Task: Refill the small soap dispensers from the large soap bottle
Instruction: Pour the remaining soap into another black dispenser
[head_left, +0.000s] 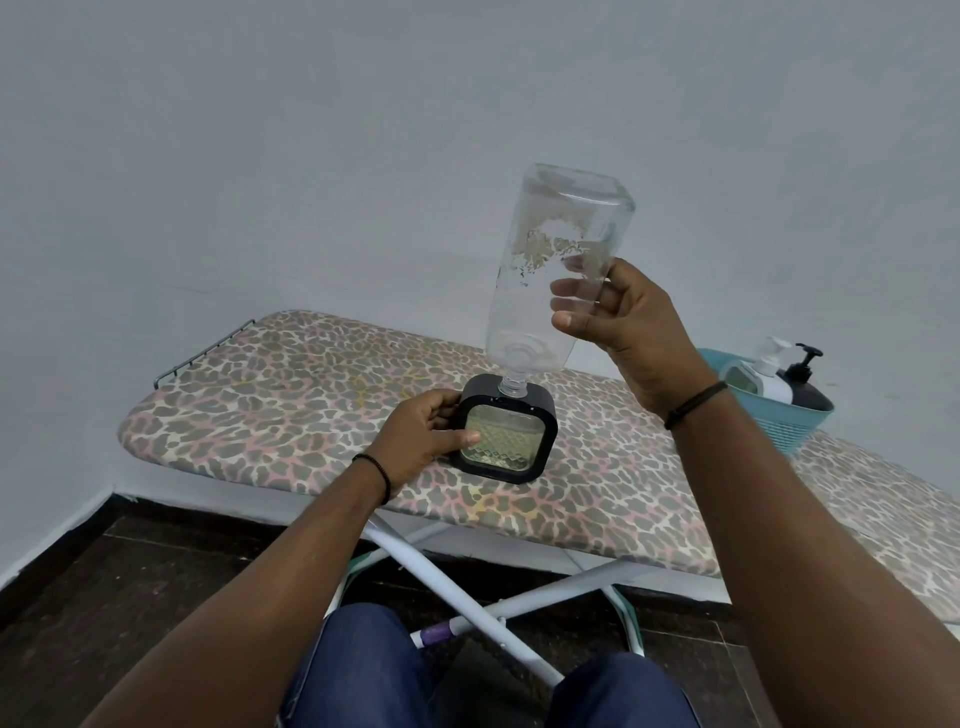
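the right hand (618, 317) grasps the large clear plastic soap bottle (556, 270) upside down, long axis near vertical, neck directly above the square black glass-fronted dispenser (506, 434) on the leopard-print ironing board (260, 395); the left hand (421, 441) grips the dispenser's left side.

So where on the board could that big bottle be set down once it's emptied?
Bare cover lies left of the square dispenser toward the wire rack, and right of it up to the basket. The board's middle is crowded: the left hand holds the dispenser, and the right hand holds the upended bottle on it.
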